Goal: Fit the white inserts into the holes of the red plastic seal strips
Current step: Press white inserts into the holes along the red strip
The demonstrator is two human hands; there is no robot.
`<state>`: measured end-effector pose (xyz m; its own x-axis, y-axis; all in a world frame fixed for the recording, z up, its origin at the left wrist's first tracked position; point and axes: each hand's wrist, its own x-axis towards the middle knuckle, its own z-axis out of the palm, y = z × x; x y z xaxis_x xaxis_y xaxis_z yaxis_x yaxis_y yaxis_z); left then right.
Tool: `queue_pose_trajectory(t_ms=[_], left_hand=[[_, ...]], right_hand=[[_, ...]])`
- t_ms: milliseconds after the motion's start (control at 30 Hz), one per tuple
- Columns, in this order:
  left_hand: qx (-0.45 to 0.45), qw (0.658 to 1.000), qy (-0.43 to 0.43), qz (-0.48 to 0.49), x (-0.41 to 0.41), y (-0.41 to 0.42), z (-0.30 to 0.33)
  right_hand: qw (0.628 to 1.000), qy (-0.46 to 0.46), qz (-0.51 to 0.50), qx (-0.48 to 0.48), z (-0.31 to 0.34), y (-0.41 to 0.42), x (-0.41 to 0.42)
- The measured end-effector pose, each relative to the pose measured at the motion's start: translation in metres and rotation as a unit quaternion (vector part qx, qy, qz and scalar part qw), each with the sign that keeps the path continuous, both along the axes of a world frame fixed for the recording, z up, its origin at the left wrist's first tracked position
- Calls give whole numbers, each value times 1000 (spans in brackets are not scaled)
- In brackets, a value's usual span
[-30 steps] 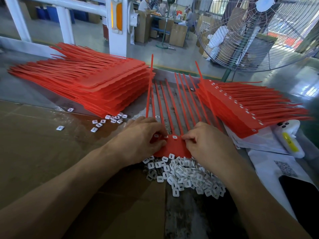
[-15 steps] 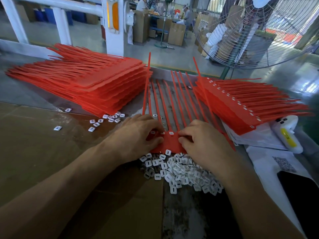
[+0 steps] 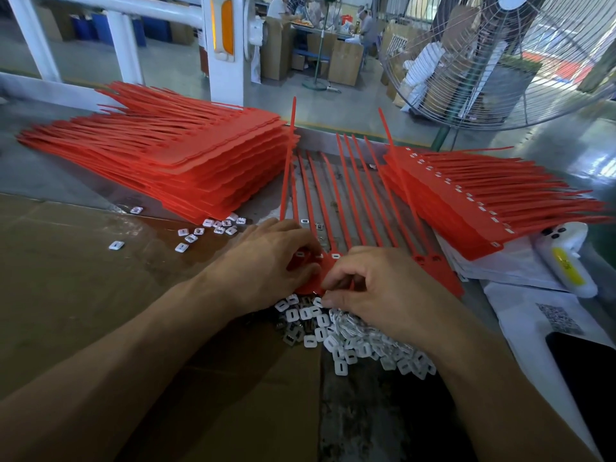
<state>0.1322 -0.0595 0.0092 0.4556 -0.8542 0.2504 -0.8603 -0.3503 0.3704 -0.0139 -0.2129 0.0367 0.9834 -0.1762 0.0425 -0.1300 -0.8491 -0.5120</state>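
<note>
A red sheet of joined seal strips [image 3: 443, 278] lies on the table in front of me, its tails fanning away. My left hand [image 3: 266, 265] rests on its near left part, fingers curled over the holes, where a white insert [image 3: 336, 255] sits fitted. Beside it, my right hand [image 3: 376, 288] has its fingers curled down at the sheet's near edge, the tips among a pile of loose white inserts [image 3: 353, 338]. Whether the right fingertips pinch an insert is hidden.
A tall stack of red strip sheets [image 3: 186, 155] lies at the left, and a second stack with fitted inserts [image 3: 483, 201] at the right. Scattered inserts [image 3: 213, 228] lie by the left stack. White papers, a white device [image 3: 566, 258] and a large fan [image 3: 500, 58] are to the right.
My right hand has drawn back from the sheet's holes toward the pile of white inserts. The left hand stays on the sheet.
</note>
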Motion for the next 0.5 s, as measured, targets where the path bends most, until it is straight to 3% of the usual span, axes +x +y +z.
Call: queue_pose_trajectory(t_ms=[300,500], left_hand=[[-2,1000,0,2,-1,1,-1],[1,1000,-1,2,0,1,-1]], right_hand=[[999,-10,12,-43,-2,2,2],[1000,3,13,7,-1,1,0]])
